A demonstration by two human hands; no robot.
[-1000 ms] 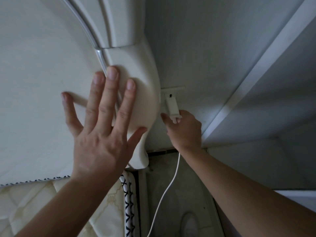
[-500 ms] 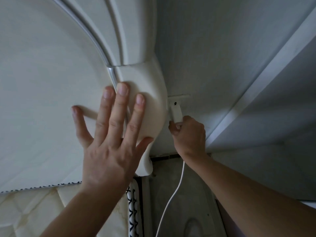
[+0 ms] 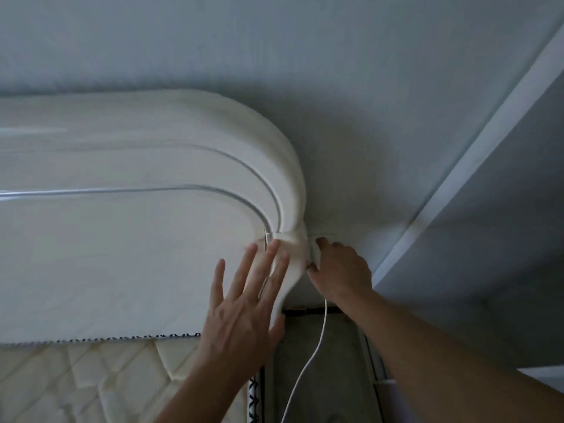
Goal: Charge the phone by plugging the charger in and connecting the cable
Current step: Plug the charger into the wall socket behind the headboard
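Observation:
My right hand (image 3: 338,270) grips the white charger (image 3: 315,251) and holds it against the wall right beside the headboard's edge; the socket plate behind it is almost fully hidden. A white cable (image 3: 311,358) hangs from under that hand down to the floor gap. My left hand (image 3: 244,303) lies flat with spread fingers on the cream headboard (image 3: 152,209), near its lower right curve. No phone is in view.
A quilted mattress (image 3: 91,383) with black-and-white trim lies below the headboard. A narrow floor gap (image 3: 329,361) runs between the bed and a white cabinet edge (image 3: 543,374) at the right. A white moulding strip (image 3: 476,154) crosses the grey wall diagonally.
The view has tilted up and pulled back, showing more headboard. My right hand has slid up over the charger, which now sits closer against the wall. My left hand stays on the headboard.

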